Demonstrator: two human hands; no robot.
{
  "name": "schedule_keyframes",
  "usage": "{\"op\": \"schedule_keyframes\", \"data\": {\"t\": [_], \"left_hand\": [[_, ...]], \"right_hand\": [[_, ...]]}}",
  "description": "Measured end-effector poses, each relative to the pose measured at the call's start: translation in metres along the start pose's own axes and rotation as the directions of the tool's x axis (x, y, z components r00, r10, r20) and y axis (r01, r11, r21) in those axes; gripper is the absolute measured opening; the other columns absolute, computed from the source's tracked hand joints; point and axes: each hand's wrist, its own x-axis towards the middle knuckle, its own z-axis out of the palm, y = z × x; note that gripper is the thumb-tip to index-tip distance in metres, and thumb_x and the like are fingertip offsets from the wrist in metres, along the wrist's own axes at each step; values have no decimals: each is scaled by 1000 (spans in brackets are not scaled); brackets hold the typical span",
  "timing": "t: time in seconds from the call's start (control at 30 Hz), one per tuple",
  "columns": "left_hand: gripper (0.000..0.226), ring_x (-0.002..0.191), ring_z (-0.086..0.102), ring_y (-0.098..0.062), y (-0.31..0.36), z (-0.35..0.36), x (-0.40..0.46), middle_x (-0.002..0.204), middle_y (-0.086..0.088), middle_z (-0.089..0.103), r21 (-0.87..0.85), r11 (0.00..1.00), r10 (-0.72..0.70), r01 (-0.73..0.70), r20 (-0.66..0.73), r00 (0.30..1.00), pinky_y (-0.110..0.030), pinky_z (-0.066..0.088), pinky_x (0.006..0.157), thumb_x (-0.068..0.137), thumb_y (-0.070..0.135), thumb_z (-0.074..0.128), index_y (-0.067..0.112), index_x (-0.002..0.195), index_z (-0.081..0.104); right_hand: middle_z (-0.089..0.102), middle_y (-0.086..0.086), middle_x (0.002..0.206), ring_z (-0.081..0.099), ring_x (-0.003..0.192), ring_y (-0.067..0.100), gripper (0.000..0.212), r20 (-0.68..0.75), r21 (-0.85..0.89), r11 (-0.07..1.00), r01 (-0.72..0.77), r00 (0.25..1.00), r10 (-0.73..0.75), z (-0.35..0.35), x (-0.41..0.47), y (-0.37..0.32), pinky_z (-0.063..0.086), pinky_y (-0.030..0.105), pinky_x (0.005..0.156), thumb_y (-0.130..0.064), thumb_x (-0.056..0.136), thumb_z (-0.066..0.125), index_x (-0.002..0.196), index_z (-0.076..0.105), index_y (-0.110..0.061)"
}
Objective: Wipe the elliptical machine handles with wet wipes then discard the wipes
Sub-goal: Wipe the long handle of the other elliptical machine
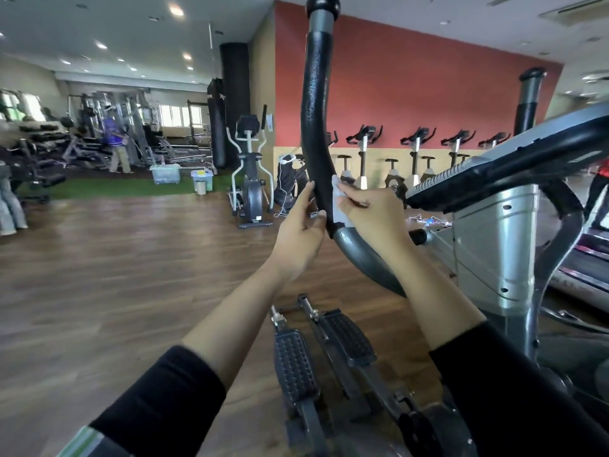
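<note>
The near elliptical handle (315,120) is a tall curved bar with black foam grip, rising from a grey metal arm (365,258). My right hand (369,211) presses a white wet wipe (336,202) against the right side of the foam near its lower end. My left hand (301,225) rests on the left side of the same spot, thumb and fingers touching the foam. The machine's other handle (529,100) stands upright at the right, behind the console (514,166).
Two ribbed pedals (293,367) lie below my arms. A treadmill (586,258) sits at the right edge. Another elliptical (250,173), exercise bikes along the red wall, clear plastic bins (165,174) and a person at weight machines stand across the wooden floor.
</note>
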Motion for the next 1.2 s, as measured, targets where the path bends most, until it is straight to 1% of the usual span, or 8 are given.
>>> {"op": "schedule_keyframes", "data": {"t": [0.13,0.23,0.43,0.57,0.87,1.0,1.1,1.2], "left_hand": [[52,104,48,20,1,1,3,128,16,49,-5,1000,-20,20,-25,999,2,37,83,101,12,43,25,150,30],[51,126,46,-2,1,0,8,135,9,52,8,1000,5,-5,-9,1000,-20,37,106,101,12,41,25,149,30],[58,117,56,-7,3,-4,27,132,4,58,-65,998,13,-11,28,1000,-42,43,107,90,21,43,29,146,33],[50,110,56,1,1,-11,41,121,14,58,-125,991,53,-46,51,997,-36,43,106,99,9,41,24,146,32],[56,130,45,-6,-9,-32,74,144,6,46,-168,982,125,-90,207,970,-31,41,106,98,11,41,26,150,24],[58,105,49,16,-9,-35,83,134,15,44,-216,972,143,-94,225,964,-24,44,98,100,5,40,22,152,21],[59,82,49,26,-7,-36,85,136,16,38,-235,969,127,-72,229,965,-25,50,91,101,5,40,24,152,18],[58,121,47,4,-8,-39,87,151,4,37,-241,967,140,-86,216,966,-34,45,103,101,8,41,25,152,18]], "right_hand": [[60,-6,125,55,111,-3,34,15,62,997,40,999,-41,-2,-22,8,38,0,90,-10,89,62,122,61,-14],[59,-8,126,50,115,-7,33,33,65,997,51,998,-53,-4,-32,12,38,9,100,-9,88,63,121,62,-15],[71,-3,105,63,92,-1,20,-184,22,1000,20,983,-16,5,-19,0,50,18,82,-21,89,65,105,71,-12],[70,-9,103,59,96,-10,20,-248,-10,1000,-1,969,-1,11,-31,1,45,4,83,-19,85,69,105,71,-14],[72,2,105,65,103,13,18,-350,-328,945,-4,929,-118,37,-18,-20,48,30,95,-16,81,72,99,74,-11],[72,0,103,63,102,6,16,-370,-464,885,-28,914,-165,40,-28,-26,40,12,92,-17,81,72,97,75,-13],[73,2,101,65,99,14,16,-358,-579,815,-36,909,-214,44,-39,-27,48,23,87,-15,79,74,95,76,-13],[73,4,99,68,96,18,14,-339,-620,784,-31,912,-232,47,-30,-32,55,31,78,-15,79,72,92,76,-11]]}}
